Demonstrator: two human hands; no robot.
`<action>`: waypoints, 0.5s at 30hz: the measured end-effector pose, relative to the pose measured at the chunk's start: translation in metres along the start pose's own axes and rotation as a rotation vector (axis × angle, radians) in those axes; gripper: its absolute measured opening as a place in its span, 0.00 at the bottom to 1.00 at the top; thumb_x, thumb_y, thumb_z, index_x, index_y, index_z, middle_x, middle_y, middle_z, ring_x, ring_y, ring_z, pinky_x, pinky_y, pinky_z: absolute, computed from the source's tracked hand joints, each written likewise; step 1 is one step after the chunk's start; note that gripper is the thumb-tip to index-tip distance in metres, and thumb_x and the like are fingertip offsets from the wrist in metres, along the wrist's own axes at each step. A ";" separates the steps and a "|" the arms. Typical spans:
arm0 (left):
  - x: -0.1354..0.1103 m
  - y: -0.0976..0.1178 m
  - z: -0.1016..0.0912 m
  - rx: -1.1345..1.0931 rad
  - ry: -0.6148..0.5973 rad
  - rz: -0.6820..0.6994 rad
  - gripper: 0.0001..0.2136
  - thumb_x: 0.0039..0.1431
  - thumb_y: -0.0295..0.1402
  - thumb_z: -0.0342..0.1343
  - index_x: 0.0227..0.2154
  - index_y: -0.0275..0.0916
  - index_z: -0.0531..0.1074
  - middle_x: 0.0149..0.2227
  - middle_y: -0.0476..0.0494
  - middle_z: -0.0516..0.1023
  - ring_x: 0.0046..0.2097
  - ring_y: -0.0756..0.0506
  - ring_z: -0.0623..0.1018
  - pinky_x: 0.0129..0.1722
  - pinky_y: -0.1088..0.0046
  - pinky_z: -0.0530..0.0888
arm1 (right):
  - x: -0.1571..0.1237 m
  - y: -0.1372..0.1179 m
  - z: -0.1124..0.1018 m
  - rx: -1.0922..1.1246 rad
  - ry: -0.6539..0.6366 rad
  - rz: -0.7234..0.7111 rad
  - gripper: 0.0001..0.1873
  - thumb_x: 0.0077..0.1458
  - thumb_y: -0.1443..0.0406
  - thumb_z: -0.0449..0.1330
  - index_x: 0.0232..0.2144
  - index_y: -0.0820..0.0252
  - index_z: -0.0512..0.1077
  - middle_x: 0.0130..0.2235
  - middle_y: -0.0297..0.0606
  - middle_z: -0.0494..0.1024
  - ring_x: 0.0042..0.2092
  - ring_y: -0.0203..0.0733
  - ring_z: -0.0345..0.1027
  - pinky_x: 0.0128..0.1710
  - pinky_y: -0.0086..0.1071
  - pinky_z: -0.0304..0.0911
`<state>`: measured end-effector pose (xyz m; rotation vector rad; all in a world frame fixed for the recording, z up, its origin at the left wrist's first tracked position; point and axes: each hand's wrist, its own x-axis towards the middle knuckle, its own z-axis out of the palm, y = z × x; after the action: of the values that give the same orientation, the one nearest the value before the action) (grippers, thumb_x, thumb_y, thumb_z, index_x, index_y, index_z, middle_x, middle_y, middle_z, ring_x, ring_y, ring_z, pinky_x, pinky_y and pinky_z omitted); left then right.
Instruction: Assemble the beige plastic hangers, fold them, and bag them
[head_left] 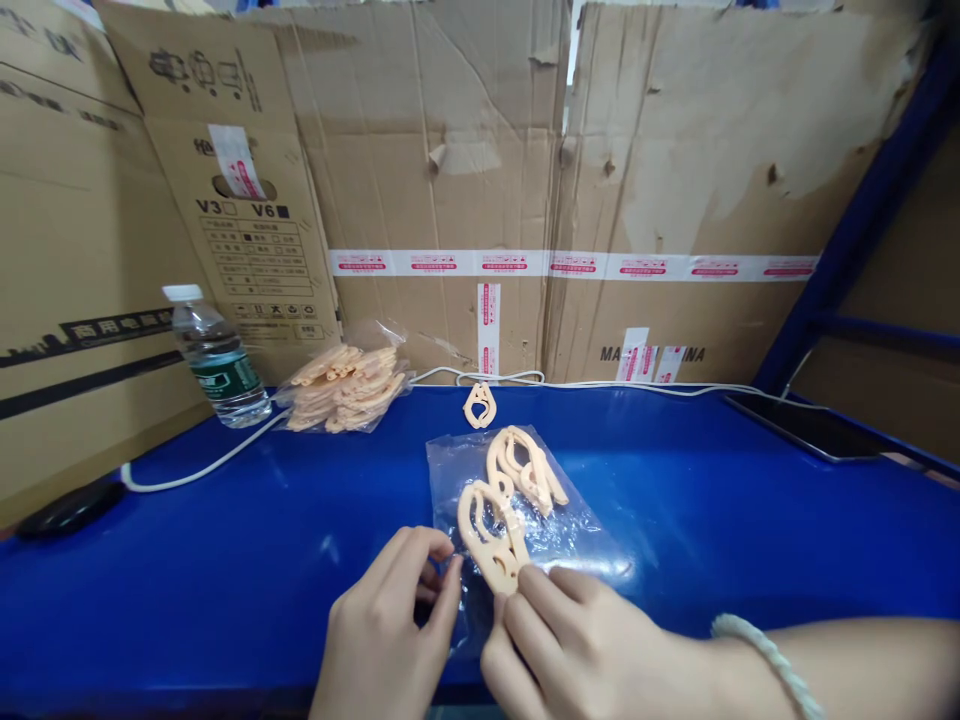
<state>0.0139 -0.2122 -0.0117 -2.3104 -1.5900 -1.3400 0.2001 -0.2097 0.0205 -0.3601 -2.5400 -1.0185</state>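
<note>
My right hand [574, 635] is closed on the lower end of a beige folding hanger [487, 535], which is folded up. The hanger lies over a clear plastic bag [589, 540]. A second folded hanger [517, 468] rests on or in the bag just beyond; which of the two I cannot tell. My left hand [394, 610] is beside the bag's left edge, thumb and fingers curved and apart, with nothing visible between them. Farther back, a small beige folded piece [480, 407] lies on the blue table [262, 580].
A clear bag full of beige hangers [345, 390] sits at the back left beside a water bottle [217, 360]. A white cable [637, 386] runs along the cardboard wall [450, 200]. A black mouse-like object [71, 508] lies far left, a dark flat device [802, 425] far right.
</note>
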 end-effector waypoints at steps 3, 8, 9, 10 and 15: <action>-0.001 0.000 -0.001 -0.035 0.009 -0.011 0.03 0.62 0.31 0.51 0.32 0.42 0.68 0.28 0.53 0.74 0.25 0.52 0.77 0.24 0.82 0.76 | -0.007 -0.001 -0.011 -0.051 0.033 0.000 0.07 0.55 0.75 0.52 0.28 0.60 0.66 0.20 0.32 0.69 0.19 0.37 0.60 0.19 0.33 0.49; -0.002 0.004 0.000 -0.088 -0.012 -0.012 0.03 0.61 0.30 0.51 0.33 0.42 0.69 0.28 0.52 0.74 0.26 0.52 0.77 0.25 0.83 0.76 | -0.015 0.004 -0.027 -0.036 -0.047 -0.025 0.11 0.54 0.79 0.53 0.27 0.60 0.66 0.21 0.30 0.69 0.21 0.35 0.61 0.20 0.31 0.53; -0.002 0.004 0.000 -0.090 -0.004 -0.005 0.03 0.61 0.30 0.51 0.33 0.42 0.69 0.28 0.52 0.74 0.26 0.52 0.77 0.25 0.82 0.76 | -0.015 0.004 -0.026 -0.026 -0.045 -0.028 0.11 0.54 0.79 0.53 0.27 0.61 0.67 0.21 0.30 0.69 0.22 0.35 0.61 0.20 0.30 0.53; -0.001 0.005 0.000 -0.090 -0.002 0.002 0.03 0.62 0.29 0.51 0.33 0.42 0.69 0.28 0.52 0.74 0.26 0.52 0.77 0.26 0.82 0.76 | -0.014 0.004 -0.024 -0.022 -0.028 -0.027 0.10 0.54 0.78 0.53 0.28 0.61 0.68 0.21 0.31 0.69 0.21 0.36 0.62 0.19 0.31 0.54; 0.001 0.005 -0.002 -0.085 -0.008 0.016 0.04 0.62 0.29 0.51 0.32 0.42 0.69 0.28 0.51 0.75 0.27 0.51 0.78 0.27 0.81 0.77 | -0.003 -0.001 -0.008 -0.001 0.023 0.005 0.06 0.55 0.72 0.53 0.29 0.63 0.68 0.22 0.37 0.72 0.20 0.41 0.65 0.18 0.33 0.55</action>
<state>0.0165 -0.2151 -0.0078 -2.3733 -1.5425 -1.4246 0.2047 -0.2163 0.0241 -0.3526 -2.5171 -1.0161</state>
